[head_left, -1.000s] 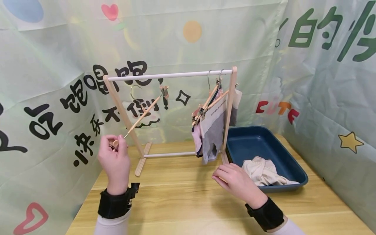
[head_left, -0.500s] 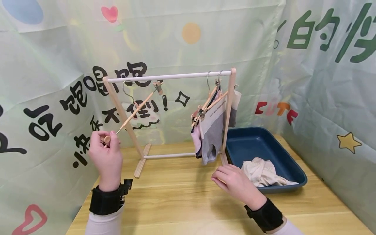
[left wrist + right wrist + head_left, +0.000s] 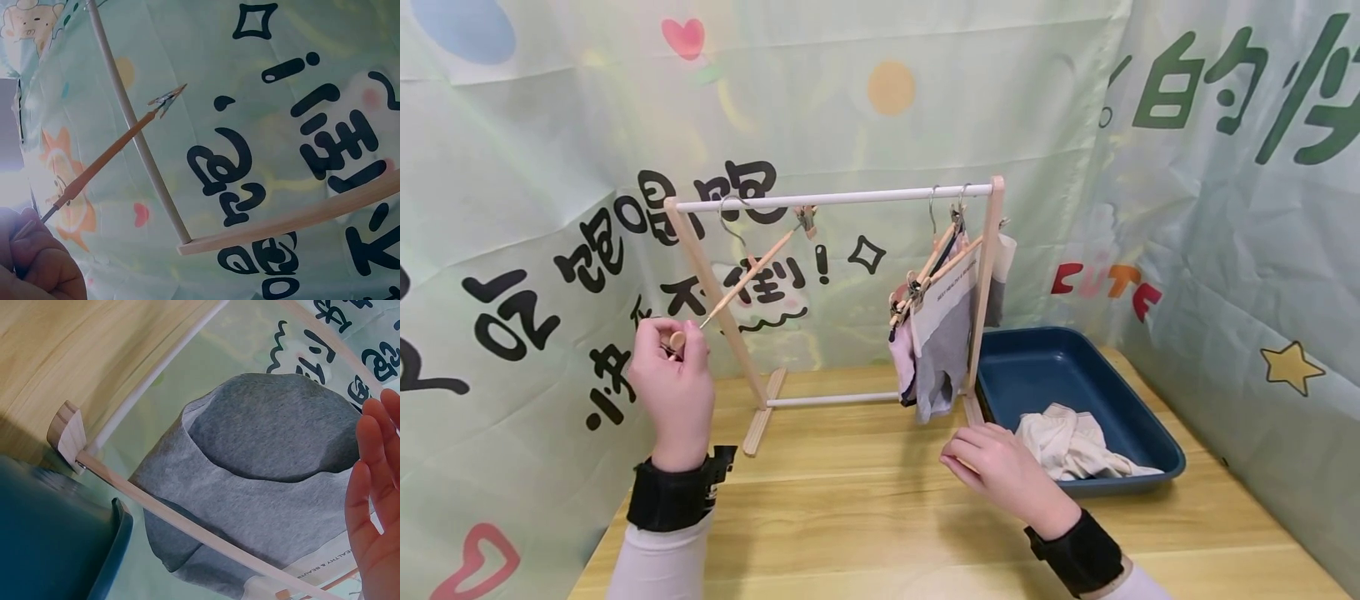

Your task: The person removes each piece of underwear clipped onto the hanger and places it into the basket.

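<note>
My left hand (image 3: 672,387) pinches the near end of a wooden clip hanger (image 3: 748,280), partly hiding its near clip. The hanger slants up and away, its far clip (image 3: 806,220) gripping nothing. Its metal hook is level with the white rod (image 3: 850,198) of a small clothes rack; I cannot tell whether it bears on the rod. In the left wrist view the hanger (image 3: 103,159) crosses the rod. My right hand (image 3: 1003,471) holds nothing, its fingers relaxed above the table in front of the blue tray (image 3: 1037,346).
Hangers with grey-and-white trousers (image 3: 943,342) and pink clothing (image 3: 902,358) hang at the rod's right end. A crumpled cream cloth (image 3: 1075,446) lies in the tray, right of the rack. Printed fabric walls (image 3: 820,108) enclose the wooden table (image 3: 850,517).
My left hand has shifted left with the hanger, then slightly up. The hook has risen from below the rod to its level. My right hand has stayed nearly still.
</note>
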A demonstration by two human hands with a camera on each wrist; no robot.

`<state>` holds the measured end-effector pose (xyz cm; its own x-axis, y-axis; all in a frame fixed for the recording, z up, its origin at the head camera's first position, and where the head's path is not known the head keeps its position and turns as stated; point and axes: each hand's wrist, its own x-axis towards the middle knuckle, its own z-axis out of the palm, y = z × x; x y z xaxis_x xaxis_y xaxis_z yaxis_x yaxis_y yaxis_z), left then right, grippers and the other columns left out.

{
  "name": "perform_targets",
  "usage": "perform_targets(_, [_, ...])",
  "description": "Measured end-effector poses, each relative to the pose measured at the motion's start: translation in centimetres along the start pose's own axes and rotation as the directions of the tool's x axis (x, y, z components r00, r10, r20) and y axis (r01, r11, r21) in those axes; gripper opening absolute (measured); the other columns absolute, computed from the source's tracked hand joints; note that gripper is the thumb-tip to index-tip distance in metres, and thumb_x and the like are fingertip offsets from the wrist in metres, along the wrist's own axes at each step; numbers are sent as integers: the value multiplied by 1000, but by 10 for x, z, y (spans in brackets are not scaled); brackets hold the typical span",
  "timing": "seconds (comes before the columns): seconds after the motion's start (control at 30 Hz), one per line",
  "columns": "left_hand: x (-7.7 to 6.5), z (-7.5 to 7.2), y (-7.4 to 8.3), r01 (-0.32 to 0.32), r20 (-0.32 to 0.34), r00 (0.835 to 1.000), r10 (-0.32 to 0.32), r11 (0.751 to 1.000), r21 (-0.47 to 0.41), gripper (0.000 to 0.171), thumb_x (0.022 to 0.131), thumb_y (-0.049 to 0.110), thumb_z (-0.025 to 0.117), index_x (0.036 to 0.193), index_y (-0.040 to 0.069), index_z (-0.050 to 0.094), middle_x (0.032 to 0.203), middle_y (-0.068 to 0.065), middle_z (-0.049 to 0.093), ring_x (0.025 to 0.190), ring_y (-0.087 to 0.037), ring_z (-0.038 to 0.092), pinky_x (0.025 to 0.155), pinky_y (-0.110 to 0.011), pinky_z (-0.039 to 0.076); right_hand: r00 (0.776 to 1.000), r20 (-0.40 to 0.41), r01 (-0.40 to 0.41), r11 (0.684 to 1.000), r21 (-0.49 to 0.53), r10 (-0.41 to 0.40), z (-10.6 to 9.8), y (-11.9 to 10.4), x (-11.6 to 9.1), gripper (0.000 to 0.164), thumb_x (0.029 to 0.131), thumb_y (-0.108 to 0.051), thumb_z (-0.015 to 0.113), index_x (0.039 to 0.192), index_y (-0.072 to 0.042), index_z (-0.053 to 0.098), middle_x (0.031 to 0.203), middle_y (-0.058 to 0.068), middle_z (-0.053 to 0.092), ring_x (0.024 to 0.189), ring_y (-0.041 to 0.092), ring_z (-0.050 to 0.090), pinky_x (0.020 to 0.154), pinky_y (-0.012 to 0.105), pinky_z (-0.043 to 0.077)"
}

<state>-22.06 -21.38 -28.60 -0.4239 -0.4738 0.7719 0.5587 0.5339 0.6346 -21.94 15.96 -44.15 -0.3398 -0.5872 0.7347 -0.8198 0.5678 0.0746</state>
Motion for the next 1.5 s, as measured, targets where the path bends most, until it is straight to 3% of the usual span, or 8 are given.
perform_targets(0.2, [11,-1,2,-3,-29,1000,4,1000,28,17,99,4,56,88,-7,52,65,21,49,51,1,39,49,-15,26,1000,1,-2,1000,0,2,-1,0,0,30,110,-34,50,92,-19,70,84,-9,64,76,7,60,69,28,50])
perform_targets(0.43, [25,-2,2,16,-11,1000,-16,999,32,24,101,7,57,82,21,50,66,24,51,54,2,44,49,-16,28,1000,-15,14,1000,-3,-14,-1,2,0,23,107,-30,58,92,-19,71,84,-8,65,77,8,62,71,29,51])
perform_targets(0.53, [27,-1,1,29,-4,1000,-29,999,37,29,101,8,57,82,28,47,65,24,51,55,2,45,50,-17,29,1000,-19,21,1000,-5,-21,0,3,0,17,105,-26,63,92,-19,71,84,-8,65,76,8,62,71,30,51])
perform_targets(0.77, [33,4,-10,42,21,999,-43,998,41,29,102,8,57,84,28,47,67,22,52,56,-1,44,51,-17,30,1000,12,-13,1000,-14,13,1,2,-2,32,110,-35,48,92,-20,70,84,-10,63,76,7,61,70,28,50])
perform_targets(1.03, [41,7,-14,46,18,999,-46,998,35,27,102,13,59,83,28,48,65,22,54,56,-2,47,51,-18,32,1000,-4,2,1000,-10,-2,2,1,-1,27,109,-32,53,92,-20,70,85,-10,64,77,7,62,70,28,50])
perform_targets(1.3, [46,7,-15,74,21,997,-74,997,11,28,102,13,59,81,28,47,65,18,53,55,-3,46,51,-18,31,1000,2,1,1000,-7,-1,1,1,-1,7,99,-23,71,93,-20,70,86,-9,64,78,8,63,71,29,51])
perform_targets(1.5, [48,7,-17,97,21,995,-96,995,-9,28,103,14,58,81,27,47,64,17,54,55,-3,49,50,-18,33,999,24,-21,1000,-7,21,2,0,-3,16,104,-29,63,93,-20,71,86,-10,64,78,7,63,72,28,51])
